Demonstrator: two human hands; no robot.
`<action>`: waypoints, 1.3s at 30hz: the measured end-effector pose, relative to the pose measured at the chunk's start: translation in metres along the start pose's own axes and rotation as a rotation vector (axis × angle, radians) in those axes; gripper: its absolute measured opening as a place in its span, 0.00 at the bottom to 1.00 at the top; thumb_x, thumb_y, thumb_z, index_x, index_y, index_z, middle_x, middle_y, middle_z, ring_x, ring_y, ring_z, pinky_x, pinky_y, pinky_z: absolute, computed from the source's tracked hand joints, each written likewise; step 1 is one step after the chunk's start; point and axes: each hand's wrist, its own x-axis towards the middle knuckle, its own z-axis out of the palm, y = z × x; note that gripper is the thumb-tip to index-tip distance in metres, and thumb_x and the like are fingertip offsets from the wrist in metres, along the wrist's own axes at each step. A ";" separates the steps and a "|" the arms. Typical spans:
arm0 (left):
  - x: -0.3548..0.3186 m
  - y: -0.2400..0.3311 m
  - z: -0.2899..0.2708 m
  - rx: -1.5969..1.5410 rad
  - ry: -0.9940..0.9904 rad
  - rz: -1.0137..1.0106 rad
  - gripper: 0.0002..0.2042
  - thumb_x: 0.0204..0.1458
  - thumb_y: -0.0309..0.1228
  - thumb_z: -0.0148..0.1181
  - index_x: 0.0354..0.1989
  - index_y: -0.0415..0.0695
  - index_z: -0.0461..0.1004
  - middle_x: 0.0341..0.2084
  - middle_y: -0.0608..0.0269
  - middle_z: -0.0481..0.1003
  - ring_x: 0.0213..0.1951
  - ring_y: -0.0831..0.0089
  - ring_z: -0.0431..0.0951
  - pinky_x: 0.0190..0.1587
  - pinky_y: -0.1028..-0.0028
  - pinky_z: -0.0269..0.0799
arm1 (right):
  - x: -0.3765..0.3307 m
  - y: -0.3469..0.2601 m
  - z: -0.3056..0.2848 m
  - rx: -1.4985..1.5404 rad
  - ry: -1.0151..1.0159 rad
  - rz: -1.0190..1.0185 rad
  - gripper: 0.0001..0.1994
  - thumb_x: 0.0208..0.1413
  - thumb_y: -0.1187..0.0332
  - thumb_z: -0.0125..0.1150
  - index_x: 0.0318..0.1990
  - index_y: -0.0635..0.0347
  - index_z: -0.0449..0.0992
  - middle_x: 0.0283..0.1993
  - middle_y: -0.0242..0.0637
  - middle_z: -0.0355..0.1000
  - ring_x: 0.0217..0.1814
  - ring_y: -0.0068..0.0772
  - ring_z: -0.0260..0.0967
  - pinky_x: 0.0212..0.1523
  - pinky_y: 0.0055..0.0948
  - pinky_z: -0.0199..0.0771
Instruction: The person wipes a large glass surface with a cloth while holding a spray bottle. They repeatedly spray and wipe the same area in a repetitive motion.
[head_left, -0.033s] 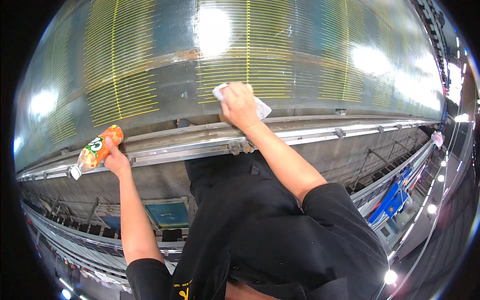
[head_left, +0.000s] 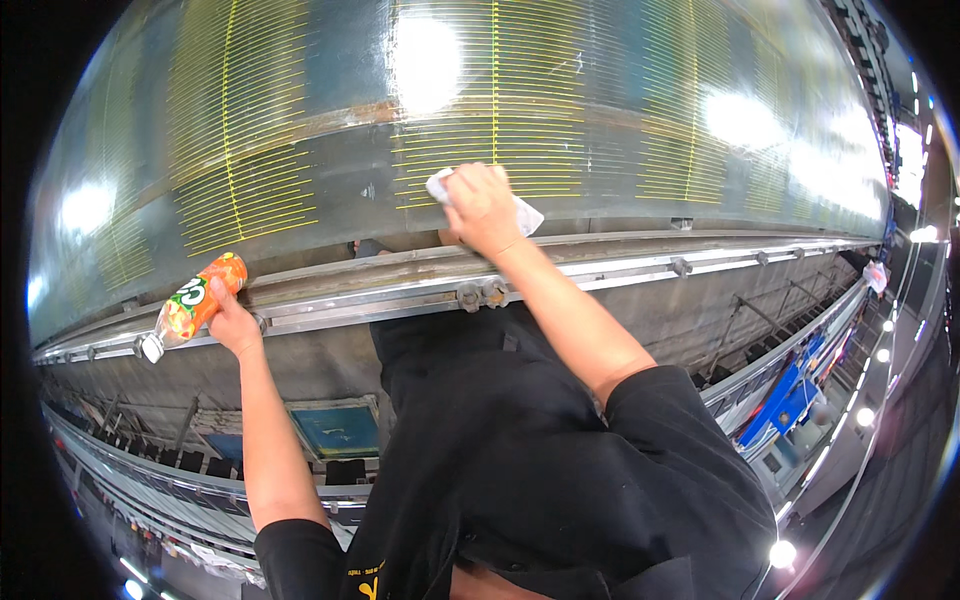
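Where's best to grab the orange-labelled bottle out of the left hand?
Probably the clear neck, coming from the left: the bottle narrows there, its white cap points to the picture's lower left, and the left hand grips the opposite side.

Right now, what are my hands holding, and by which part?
Your left hand holds the orange-labelled bottle by its labelled body, toward the base end. Your right hand grips a white cloth by its middle, ends showing on both sides.
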 end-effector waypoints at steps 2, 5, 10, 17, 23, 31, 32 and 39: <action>-0.001 -0.014 -0.005 0.016 0.015 -0.008 0.38 0.66 0.63 0.57 0.54 0.30 0.81 0.47 0.52 0.85 0.46 0.65 0.84 0.51 0.65 0.77 | -0.007 0.047 -0.011 -0.061 0.084 -0.044 0.10 0.47 0.70 0.67 0.38 0.53 0.77 0.38 0.38 0.74 0.45 0.45 0.73 0.47 0.47 0.67; -0.002 -0.016 -0.004 0.011 0.025 -0.001 0.38 0.66 0.62 0.57 0.53 0.30 0.82 0.47 0.52 0.85 0.47 0.64 0.84 0.52 0.66 0.77 | -0.022 0.137 -0.060 -0.344 0.162 0.301 0.07 0.50 0.70 0.64 0.38 0.54 0.77 0.39 0.39 0.74 0.44 0.47 0.72 0.47 0.49 0.67; -0.001 0.008 0.005 -0.066 -0.049 -0.068 0.33 0.67 0.56 0.61 0.58 0.32 0.79 0.56 0.49 0.82 0.56 0.58 0.81 0.61 0.63 0.72 | -0.001 0.060 0.009 -0.388 0.287 0.104 0.07 0.52 0.72 0.63 0.39 0.53 0.76 0.41 0.38 0.73 0.44 0.46 0.70 0.46 0.48 0.67; -0.001 0.017 0.002 -0.001 0.001 0.020 0.29 0.69 0.53 0.60 0.56 0.32 0.80 0.54 0.48 0.83 0.55 0.59 0.82 0.60 0.63 0.73 | 0.037 0.048 0.001 -0.140 0.132 -0.012 0.10 0.46 0.72 0.67 0.36 0.54 0.74 0.35 0.39 0.73 0.40 0.46 0.71 0.42 0.45 0.66; -0.006 0.011 0.001 -0.041 -0.009 -0.014 0.28 0.68 0.53 0.61 0.56 0.34 0.80 0.53 0.49 0.83 0.55 0.58 0.83 0.59 0.63 0.73 | 0.033 0.065 -0.006 -0.074 -0.016 -0.189 0.09 0.45 0.73 0.66 0.34 0.55 0.72 0.34 0.40 0.72 0.40 0.48 0.71 0.42 0.47 0.65; -0.003 0.000 0.002 -0.012 0.014 -0.052 0.28 0.67 0.53 0.62 0.55 0.34 0.81 0.51 0.49 0.84 0.53 0.59 0.84 0.58 0.62 0.74 | 0.001 0.020 -0.024 0.038 -0.227 -0.257 0.20 0.51 0.69 0.69 0.54 0.47 0.79 0.56 0.38 0.75 0.59 0.46 0.72 0.58 0.51 0.70; -0.005 0.002 0.001 -0.021 0.007 -0.063 0.29 0.67 0.53 0.63 0.55 0.34 0.80 0.51 0.49 0.84 0.53 0.59 0.84 0.58 0.62 0.75 | -0.003 0.021 -0.043 -0.006 -0.271 -0.276 0.23 0.53 0.68 0.69 0.59 0.42 0.80 0.61 0.37 0.75 0.63 0.45 0.72 0.64 0.51 0.69; 0.002 -0.003 0.006 -0.021 0.003 0.000 0.34 0.67 0.57 0.59 0.54 0.30 0.81 0.50 0.48 0.84 0.53 0.60 0.84 0.57 0.64 0.75 | 0.087 0.153 -0.037 -0.275 0.222 0.175 0.22 0.75 0.64 0.48 0.73 0.52 0.70 0.80 0.55 0.57 0.83 0.59 0.54 0.81 0.60 0.48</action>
